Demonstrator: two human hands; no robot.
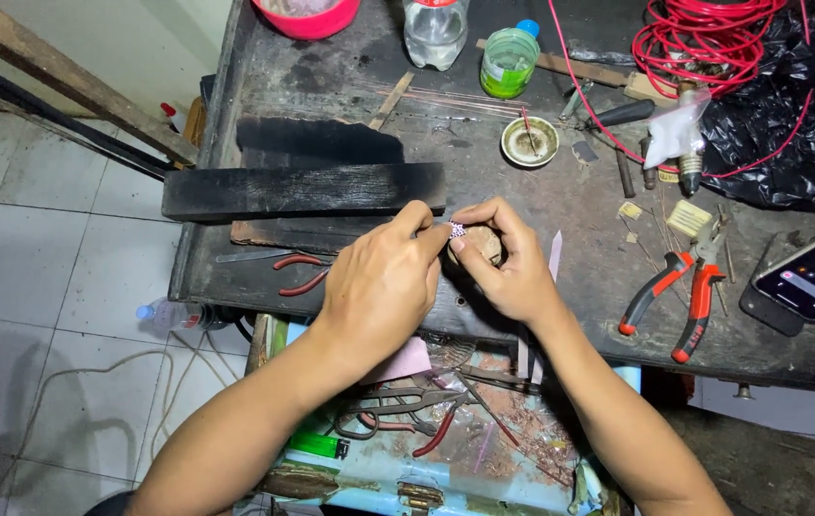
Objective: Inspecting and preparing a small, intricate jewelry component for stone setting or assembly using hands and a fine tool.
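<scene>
My left hand [381, 282] and my right hand [511, 260] meet over the middle of a dark, worn workbench [560, 191]. Together their fingertips pinch a tiny sparkling pinkish-white piece [457, 229]. Just under the right hand's fingers sits a small round wooden block [484, 244], partly hidden. The left hand's fingers are curled, thumb and forefinger closed on the piece.
A charred black wooden plank [302, 189] lies left of the hands. Red-handled pliers [680, 291] and a phone [814, 277] lie right. Small round dish [529, 142], green-labelled bottle [508, 59], red wire coil [704, 38] at the back. An open drawer [427, 430] with tools and a green lighter sits below.
</scene>
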